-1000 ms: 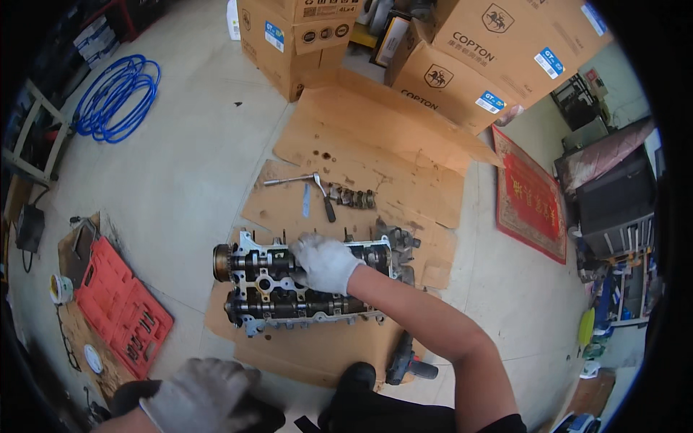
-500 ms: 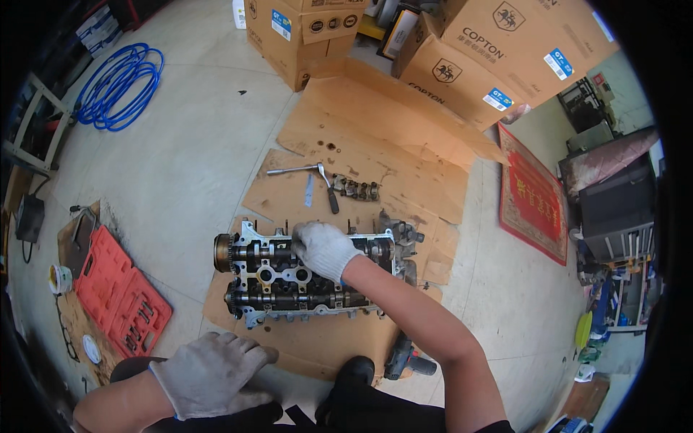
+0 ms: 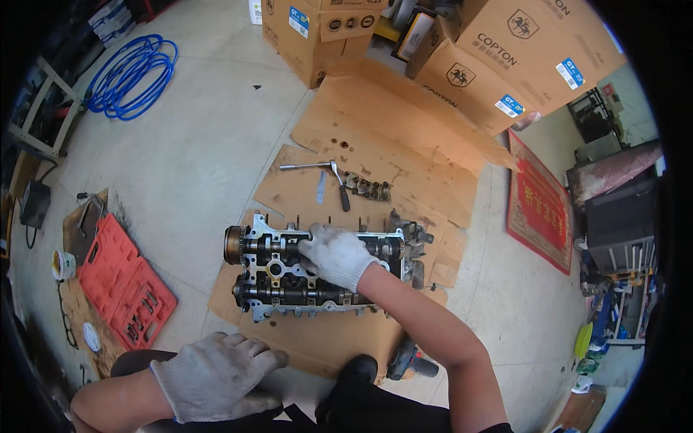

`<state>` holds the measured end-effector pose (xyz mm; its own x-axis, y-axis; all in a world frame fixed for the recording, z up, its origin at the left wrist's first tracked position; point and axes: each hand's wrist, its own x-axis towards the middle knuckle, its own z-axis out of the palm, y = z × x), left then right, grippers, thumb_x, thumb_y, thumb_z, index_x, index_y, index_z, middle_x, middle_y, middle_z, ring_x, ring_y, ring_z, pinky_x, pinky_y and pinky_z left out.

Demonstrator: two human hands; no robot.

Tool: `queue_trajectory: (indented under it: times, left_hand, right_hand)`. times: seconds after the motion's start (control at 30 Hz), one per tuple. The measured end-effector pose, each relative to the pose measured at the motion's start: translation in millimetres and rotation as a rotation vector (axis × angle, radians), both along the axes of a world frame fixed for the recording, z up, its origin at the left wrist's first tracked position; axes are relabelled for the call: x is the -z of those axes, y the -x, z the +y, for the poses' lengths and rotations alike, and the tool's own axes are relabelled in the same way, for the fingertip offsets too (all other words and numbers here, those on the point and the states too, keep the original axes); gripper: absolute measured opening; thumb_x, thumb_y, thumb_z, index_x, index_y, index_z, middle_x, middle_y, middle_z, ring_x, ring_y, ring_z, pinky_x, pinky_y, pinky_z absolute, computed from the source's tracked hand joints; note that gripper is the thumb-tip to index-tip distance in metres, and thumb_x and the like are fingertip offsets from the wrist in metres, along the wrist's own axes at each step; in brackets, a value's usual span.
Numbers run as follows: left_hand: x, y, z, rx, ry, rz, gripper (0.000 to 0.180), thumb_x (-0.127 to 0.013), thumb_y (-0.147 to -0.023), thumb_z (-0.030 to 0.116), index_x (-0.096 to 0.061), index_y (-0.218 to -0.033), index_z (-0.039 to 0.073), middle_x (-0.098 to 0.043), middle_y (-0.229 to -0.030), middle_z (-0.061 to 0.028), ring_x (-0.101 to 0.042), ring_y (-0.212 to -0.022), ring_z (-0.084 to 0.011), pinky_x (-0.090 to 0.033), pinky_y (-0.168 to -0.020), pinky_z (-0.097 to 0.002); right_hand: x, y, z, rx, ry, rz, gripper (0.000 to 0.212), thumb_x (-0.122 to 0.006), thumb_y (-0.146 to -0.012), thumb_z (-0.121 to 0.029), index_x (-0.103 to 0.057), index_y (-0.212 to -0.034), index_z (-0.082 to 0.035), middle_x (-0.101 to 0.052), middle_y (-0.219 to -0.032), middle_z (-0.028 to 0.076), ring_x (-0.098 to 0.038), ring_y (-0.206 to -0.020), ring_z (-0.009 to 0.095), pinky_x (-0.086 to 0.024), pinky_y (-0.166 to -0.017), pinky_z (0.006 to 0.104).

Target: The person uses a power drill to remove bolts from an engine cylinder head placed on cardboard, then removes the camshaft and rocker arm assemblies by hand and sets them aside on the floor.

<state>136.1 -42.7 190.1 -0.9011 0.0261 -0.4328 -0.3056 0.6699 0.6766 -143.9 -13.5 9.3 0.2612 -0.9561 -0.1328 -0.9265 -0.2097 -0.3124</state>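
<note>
An engine cylinder head (image 3: 289, 271) with two camshafts lies crosswise before me on flattened cardboard. My right hand (image 3: 336, 254), in a whitish knit glove, reaches over its far camshaft (image 3: 276, 245). The fingers curl down onto the middle of that shaft; what they pinch is hidden under the glove. Nearer to me the second camshaft (image 3: 290, 295) shows along most of its length. My left hand (image 3: 220, 375), in a dirtier grey glove, rests on my leg with its fingers stretched out, holding nothing. Beyond the head lie a ratchet wrench (image 3: 339, 179) and a row of camshaft bearing caps (image 3: 369, 188).
A cordless power tool (image 3: 401, 359) stands by my shoe (image 3: 359, 368). To the left lie an open red socket case (image 3: 123, 278) and a coiled blue hose (image 3: 133, 76). Cardboard boxes (image 3: 498, 61) stand behind the oil-stained cardboard (image 3: 404, 130). A red mat (image 3: 541, 206) lies at right.
The whole view has shifted, so the scene sits slightly further right. My right hand stays on the far camshaft with little change in pose, and my left hand still rests on my leg.
</note>
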Motion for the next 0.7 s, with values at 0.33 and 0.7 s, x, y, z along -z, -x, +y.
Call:
queue_trajectory:
  times: [0.33, 0.7]
  left_hand:
    - [-8, -2, 5, 0.032, 0.008, -0.05, 0.059, -0.064, -0.101, 0.05, -0.058, -0.138, 0.005, -0.069, -0.121, -0.0209, -0.069, -0.114, -0.0389, -0.054, -0.098, -0.0479]
    - [-7, -4, 9, 0.059, 0.04, 0.005, 0.061, -0.067, -0.1, 0.054, -0.057, -0.136, 0.005, -0.068, -0.121, -0.0186, -0.07, -0.107, -0.0382, -0.056, -0.093, -0.0473]
  right_hand:
    - [-7, -5, -1, 0.126, -0.106, -0.068, 0.031, -0.074, -0.093, -0.033, -0.077, -0.107, -0.006, -0.064, -0.111, 0.022, -0.073, -0.095, 0.04, -0.06, -0.084, 0.0499]
    - [22, 5, -20, -0.096, -0.114, 0.177, 0.031, -0.067, -0.095, -0.03, -0.071, -0.094, 0.0, -0.069, -0.101, 0.023, -0.075, -0.087, 0.039, -0.062, -0.076, 0.0527]
